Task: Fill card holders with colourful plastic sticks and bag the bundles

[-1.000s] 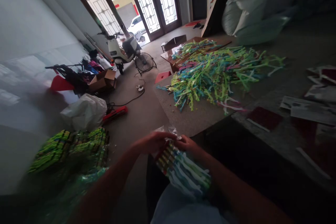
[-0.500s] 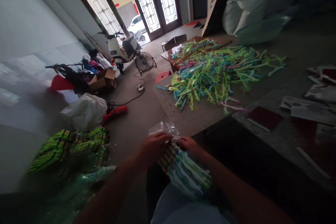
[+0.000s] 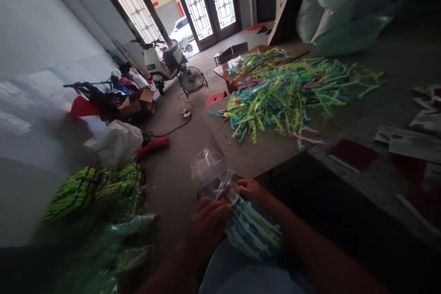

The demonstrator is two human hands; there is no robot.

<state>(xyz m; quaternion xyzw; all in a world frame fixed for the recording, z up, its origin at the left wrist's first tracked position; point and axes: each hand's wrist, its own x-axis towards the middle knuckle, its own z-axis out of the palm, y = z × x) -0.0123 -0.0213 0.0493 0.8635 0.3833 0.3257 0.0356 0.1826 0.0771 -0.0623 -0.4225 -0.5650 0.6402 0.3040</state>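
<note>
Low in the view, over the person's lap, the left hand [image 3: 208, 223] closes its fingers around the near side of a bundle of green, blue and white strips [image 3: 253, 234] sheathed in a clear plastic bag [image 3: 212, 175]; the right hand [image 3: 251, 189] pinches the same bundle from the far side, just at the neck where the bag's loose, crinkled mouth stands up above the strips. The two hands sit close together with the bundle between them, its strip ends fanning out toward the person's right forearm. To the left, on the floor, lies a stack of packed green bundles [image 3: 94, 186], with more blurred green plastic nearer the camera. Just beyond the hands is the edge of a grey table [image 3: 255, 156], and farther along it spreads a big loose pile of green, blue and pink strips [image 3: 285, 94]. Red and white printed cards [image 3: 396, 142] lie on the surface to the right. Past the stack sit a white plastic sack [image 3: 115, 142], a red tool [image 3: 153, 146] with a black cable, and an open cardboard box [image 3: 138, 103]. Farther back stand a floor fan [image 3: 192, 80] and a white scooter [image 3: 160, 62] before the open glazed doors [image 3: 206, 0], with large stuffed sacks [image 3: 330, 4] at the far right.
</note>
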